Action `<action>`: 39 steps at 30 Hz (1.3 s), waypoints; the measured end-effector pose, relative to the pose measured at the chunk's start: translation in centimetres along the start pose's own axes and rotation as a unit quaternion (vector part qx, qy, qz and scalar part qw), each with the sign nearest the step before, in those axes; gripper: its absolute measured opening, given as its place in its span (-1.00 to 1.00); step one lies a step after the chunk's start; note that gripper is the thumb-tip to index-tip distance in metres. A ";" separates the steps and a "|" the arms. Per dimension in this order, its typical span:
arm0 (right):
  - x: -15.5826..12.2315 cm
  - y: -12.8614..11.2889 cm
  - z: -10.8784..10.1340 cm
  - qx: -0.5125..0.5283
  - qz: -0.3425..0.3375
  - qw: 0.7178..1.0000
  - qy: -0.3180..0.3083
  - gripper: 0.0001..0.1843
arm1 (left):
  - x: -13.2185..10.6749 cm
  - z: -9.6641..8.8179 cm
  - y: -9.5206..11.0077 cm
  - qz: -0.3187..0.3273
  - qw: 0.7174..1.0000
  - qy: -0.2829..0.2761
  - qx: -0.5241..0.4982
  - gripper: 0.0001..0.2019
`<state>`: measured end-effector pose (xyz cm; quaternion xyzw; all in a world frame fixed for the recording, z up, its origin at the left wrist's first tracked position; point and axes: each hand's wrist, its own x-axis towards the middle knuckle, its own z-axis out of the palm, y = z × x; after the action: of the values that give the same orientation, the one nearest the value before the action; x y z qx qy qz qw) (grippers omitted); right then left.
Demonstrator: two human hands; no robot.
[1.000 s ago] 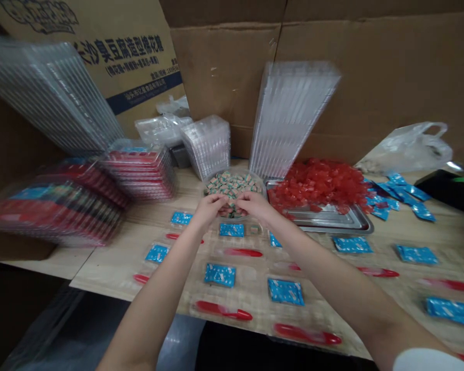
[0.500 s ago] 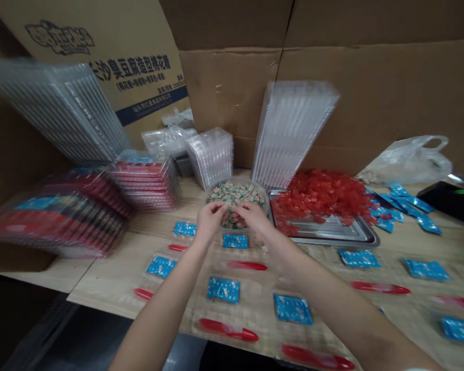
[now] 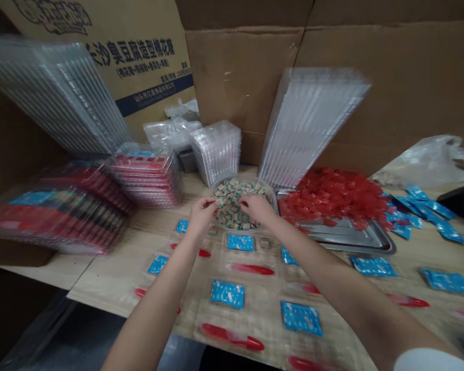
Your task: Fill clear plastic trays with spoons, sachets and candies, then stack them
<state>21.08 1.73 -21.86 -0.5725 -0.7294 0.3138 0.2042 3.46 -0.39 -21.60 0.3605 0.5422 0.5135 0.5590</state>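
Both my hands reach into a round clear bowl (image 3: 271,191) of small wrapped green-and-pink candies (image 3: 232,191). My left hand (image 3: 201,215) is at the bowl's left rim, fingers pinched on candies. My right hand (image 3: 257,207) lies over the bowl's right side, fingers curled among the candies. In front of the bowl, clear trays on the wooden table (image 3: 112,268) hold blue packets (image 3: 228,293) and red spoons (image 3: 232,336). Small candies (image 3: 264,242) sit in two of the nearest trays.
A metal tray (image 3: 351,238) heaped with red wrapped candies (image 3: 332,196) stands right of the bowl, with loose blue packets (image 3: 429,208) and a plastic bag (image 3: 433,159) beyond. Stacks of empty clear trays (image 3: 313,123) lean on cardboard boxes (image 3: 390,77). Filled closed trays (image 3: 147,175) are piled at left.
The view has shifted slightly. My hands have stayed at the bowl; the left drifted toward its left rim and the right spread over the candies. A candy now shows in a tray below the left hand.
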 end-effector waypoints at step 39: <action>-2.3 -2.3 -1.1 -0.011 0.019 0.993 0.116 -0.85 | -2.3 3.4 -0.1 -0.096 0.987 -0.060 -0.116 -0.89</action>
<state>20.73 -0.54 -19.34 -0.6207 -0.6936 0.2409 0.2749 7.08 -2.06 -20.61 0.2698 0.4759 0.4945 0.6754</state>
